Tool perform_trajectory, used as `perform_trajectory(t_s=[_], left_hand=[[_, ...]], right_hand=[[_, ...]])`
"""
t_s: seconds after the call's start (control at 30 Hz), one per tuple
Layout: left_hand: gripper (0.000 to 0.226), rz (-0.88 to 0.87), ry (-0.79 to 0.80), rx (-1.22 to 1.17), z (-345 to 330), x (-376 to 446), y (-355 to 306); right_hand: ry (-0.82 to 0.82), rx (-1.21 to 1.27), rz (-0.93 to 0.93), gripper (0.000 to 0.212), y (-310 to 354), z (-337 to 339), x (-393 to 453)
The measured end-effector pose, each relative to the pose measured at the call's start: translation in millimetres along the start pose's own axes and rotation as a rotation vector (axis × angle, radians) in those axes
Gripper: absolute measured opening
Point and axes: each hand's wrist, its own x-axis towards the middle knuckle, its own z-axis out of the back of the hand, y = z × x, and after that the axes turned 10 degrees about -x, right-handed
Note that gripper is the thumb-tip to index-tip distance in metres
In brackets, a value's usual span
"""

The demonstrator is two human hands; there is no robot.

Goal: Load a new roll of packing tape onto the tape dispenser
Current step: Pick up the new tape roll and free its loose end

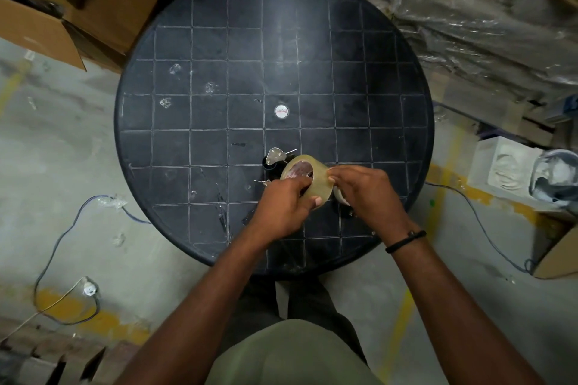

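- Tape roll (308, 176) — clear packing tape, tilted, held above the near part of the round table (175, 72).
- Left hand (283, 208) — fingers curled round the roll's near side, thumb pressed on its outer face.
- Right hand (367, 192) — fingertips pinching at the roll's right edge; a black band sits on the wrist.
- Tape dispenser (275, 157) — dark body with a metal plate, lying on the table just behind the roll, partly hidden.
- Cardboard boxes (78, 6) — stacked left of the table.
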Motion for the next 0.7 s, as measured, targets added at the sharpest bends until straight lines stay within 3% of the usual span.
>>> perform_trajectory(t_s=[0.7], left_hand=[[0.035,0.08,0.031,-0.104,6.9,-5.4,4.3]], right_hand=[[0.038,0.04,0.041,0.015,-0.1,-11.7,9.5]])
